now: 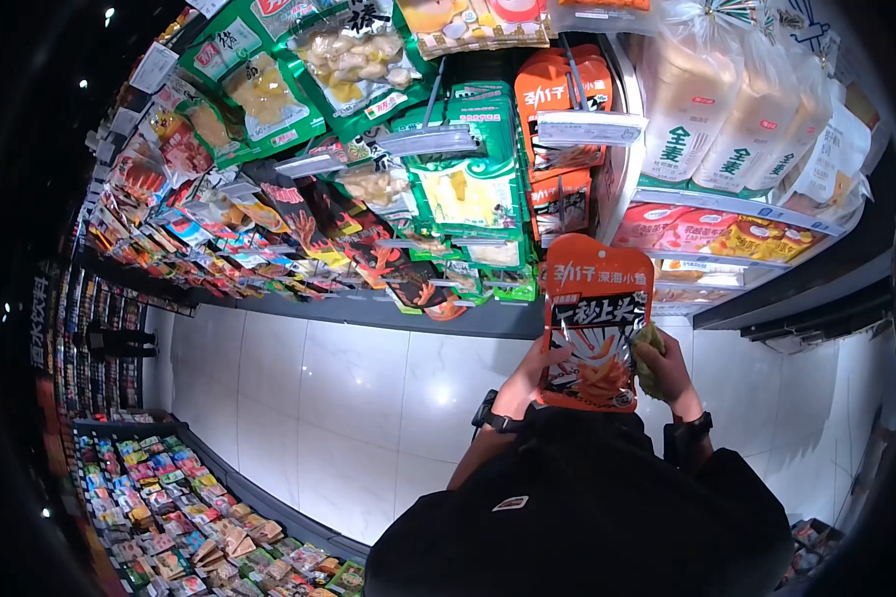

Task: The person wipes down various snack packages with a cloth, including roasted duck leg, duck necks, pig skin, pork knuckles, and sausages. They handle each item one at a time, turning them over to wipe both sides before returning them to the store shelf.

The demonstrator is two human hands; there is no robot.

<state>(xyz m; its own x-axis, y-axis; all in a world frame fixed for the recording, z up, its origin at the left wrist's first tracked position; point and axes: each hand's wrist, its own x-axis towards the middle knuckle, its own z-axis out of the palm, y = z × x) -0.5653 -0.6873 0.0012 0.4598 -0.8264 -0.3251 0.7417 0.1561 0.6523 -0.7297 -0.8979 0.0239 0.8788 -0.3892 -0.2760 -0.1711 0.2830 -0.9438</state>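
An orange snack packet with a black middle band and a see-through window is held upright in front of the chest. My left hand grips its lower left edge, thumb on the front. On the other side, my right hand is closed round a crumpled green packet, close against the orange packet's right edge. Similar orange packets hang on hooks above, behind price tags. Green snack bags hang to their left.
Wrapped bread loaves stand on a shelf at the upper right, above pink and yellow packets. A low display of many small packets is at the lower left. Pale floor tiles lie between. A person stands far left.
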